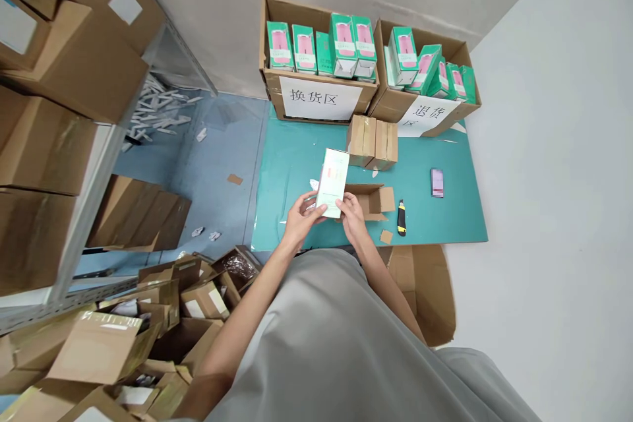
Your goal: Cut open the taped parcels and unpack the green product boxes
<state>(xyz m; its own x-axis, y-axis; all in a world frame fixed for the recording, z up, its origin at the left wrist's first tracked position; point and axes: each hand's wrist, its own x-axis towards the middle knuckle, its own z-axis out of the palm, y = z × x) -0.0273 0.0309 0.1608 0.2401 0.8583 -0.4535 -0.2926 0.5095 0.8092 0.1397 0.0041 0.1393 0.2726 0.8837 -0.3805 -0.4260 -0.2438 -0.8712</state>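
A pale green and white product box (333,178) is held up over the near part of the table, its printed face towards me. My left hand (302,217) grips its lower left side, thumb on the front. My right hand (352,216) pinches the lower right corner, thumb also on the front. Just behind the right hand lies an opened small cardboard box (372,203), its flaps spread. A yellow and black utility knife (401,219) rests to the right of it, near a small cardboard scrap (386,236).
Two large cartons (321,100) (430,120) with paper signs hold several green and pink boxes at the back of the green table (297,145). Closed small cartons (363,138) and a phone-like object (437,182) lie nearer. Shelved cartons (89,66) and discarded boxes (93,349) crowd the left.
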